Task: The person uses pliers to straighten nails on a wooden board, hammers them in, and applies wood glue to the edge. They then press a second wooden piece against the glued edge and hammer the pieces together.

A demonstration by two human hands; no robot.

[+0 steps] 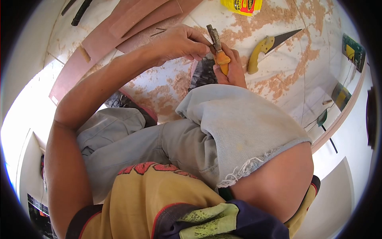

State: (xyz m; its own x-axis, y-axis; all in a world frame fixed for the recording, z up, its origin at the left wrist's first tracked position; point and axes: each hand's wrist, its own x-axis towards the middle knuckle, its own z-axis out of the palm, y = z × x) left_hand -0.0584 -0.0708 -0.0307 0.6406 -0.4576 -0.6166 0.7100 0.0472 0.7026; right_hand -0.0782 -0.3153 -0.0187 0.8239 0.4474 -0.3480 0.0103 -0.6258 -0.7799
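My right hand [235, 68] is closed around a hand tool with an orange handle [223, 63] and a worn metal end [215, 38] that points up and away from me. What kind of tool it is cannot be made out clearly. My left hand [181, 44] is beside the metal end, with thumb and fingers pinched together. Something thin and dark seems to be between those fingertips, too small to name. Both hands are above a dark patterned shoe [203, 73], just beyond my jeans-covered leg [246, 115].
A saw with a yellow handle [260, 52] lies right of my hands. Reddish-brown boards [107, 40] stretch across the left, with a small wood piece [84, 53] on them. A yellow packet [242, 5] is at the top. Sawdust [274, 26] covers much of the floor.
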